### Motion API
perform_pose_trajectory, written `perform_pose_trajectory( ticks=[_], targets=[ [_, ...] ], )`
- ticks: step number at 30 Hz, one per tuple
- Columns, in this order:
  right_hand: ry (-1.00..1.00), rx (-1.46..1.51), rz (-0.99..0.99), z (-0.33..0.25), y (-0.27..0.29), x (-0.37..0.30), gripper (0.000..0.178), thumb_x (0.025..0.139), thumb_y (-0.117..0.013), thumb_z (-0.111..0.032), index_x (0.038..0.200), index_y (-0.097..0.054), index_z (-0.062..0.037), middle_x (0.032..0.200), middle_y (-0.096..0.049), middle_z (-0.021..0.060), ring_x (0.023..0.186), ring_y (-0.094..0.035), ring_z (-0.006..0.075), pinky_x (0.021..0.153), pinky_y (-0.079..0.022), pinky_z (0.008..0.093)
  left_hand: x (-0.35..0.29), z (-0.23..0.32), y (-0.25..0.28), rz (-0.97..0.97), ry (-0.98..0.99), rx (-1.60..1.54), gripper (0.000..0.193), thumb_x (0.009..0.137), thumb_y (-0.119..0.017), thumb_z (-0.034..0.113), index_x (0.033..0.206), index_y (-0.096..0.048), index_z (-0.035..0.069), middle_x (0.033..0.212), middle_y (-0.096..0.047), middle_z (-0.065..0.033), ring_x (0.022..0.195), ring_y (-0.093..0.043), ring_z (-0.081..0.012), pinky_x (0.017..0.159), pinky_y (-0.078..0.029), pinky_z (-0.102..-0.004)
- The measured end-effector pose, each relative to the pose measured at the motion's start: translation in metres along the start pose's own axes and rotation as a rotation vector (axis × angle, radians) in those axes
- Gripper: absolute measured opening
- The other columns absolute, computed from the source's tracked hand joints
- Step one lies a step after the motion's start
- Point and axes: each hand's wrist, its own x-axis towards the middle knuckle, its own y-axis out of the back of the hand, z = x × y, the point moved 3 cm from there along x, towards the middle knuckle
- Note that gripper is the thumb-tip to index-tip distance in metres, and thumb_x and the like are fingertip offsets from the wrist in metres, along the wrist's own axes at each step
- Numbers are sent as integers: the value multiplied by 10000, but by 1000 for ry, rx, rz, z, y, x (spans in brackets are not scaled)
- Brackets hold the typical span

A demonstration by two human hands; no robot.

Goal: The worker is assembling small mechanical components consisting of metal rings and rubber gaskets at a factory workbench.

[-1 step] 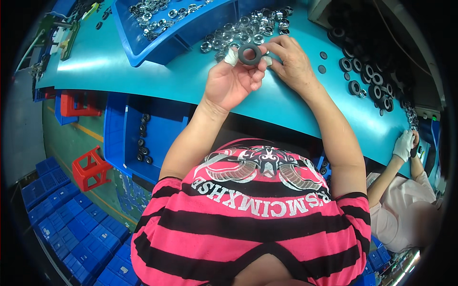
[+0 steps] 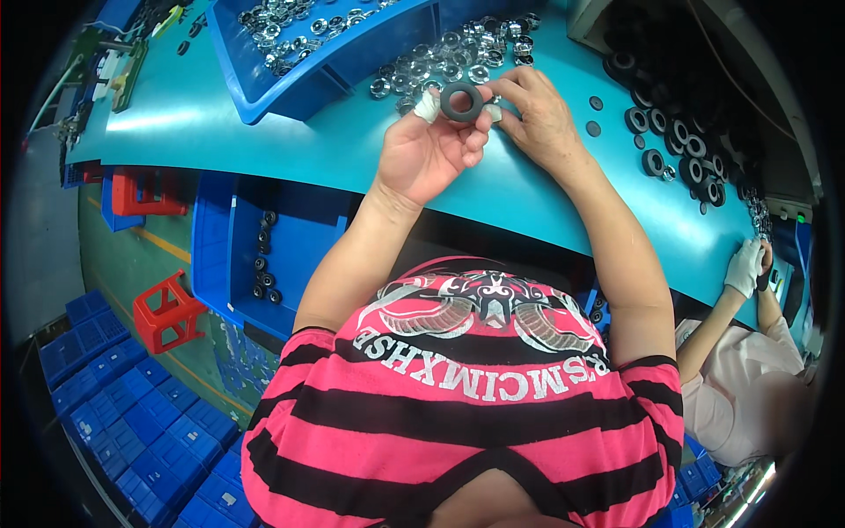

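A small black rubber tyre (image 2: 448, 107) stands face-on above the table, its round hole showing skin behind. My left hand (image 2: 421, 158), palm turned up, is closed on it, the thumb in a white finger cover along the left edge and the other fingers curled behind and below. My right hand (image 2: 539, 119) pinches at the tyre's right edge; a white cover shows on its thumb. What lies between the right fingertips is partly hidden. Just beyond both hands is a heap of clear and chrome wheel hubs (image 2: 451, 72).
A blue bin (image 2: 255, 106) with shiny hubs sits at the far left on the turquoise table (image 2: 546, 207). Black tyres (image 2: 653, 162) are piled at right, near a co-worker's gloved hand (image 2: 745, 268). Below the left table edge are a blue crate (image 2: 304, 207) and red stool (image 2: 167, 312).
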Motion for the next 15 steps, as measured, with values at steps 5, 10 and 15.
perform_pose_trajectory(
  ticks=[5, 10, 15],
  targets=[
    [-65, -13, -33, -4, 3, -1, 325, 769, -739, -73, 1085, -693, -132, 986, -598, 78, 1004, -606, 305, 826, -531, 415, 2, 0, -3, -3, -38, 25, 532, 1060, -416, 412, 1431, -468, 34, 1063, -627, -162, 839, -593, -211, 718, -515, -328],
    [-161, 122, -24, -2, 10, -2, 304, 788, -730, -86, 1091, -698, -104, 993, -600, 85, 877, -646, 262, 764, -542, 379, 2, -1, -1, -1, -69, 37, 487, 1063, -423, 378, 1440, -462, 73, 1075, -627, -177, 853, -586, -226, 721, -511, -335],
    [-240, 334, -12, 4, 18, -2, 350, 807, -737, -52, 1152, -704, -95, 970, -591, 26, 766, -600, 122, 731, -511, 269, 3, 1, 11, -24, -77, 55, 470, 1062, -452, 414, 1339, -550, 47, 1090, -638, -184, 867, -556, -217, 721, -479, -316]
  ],
)
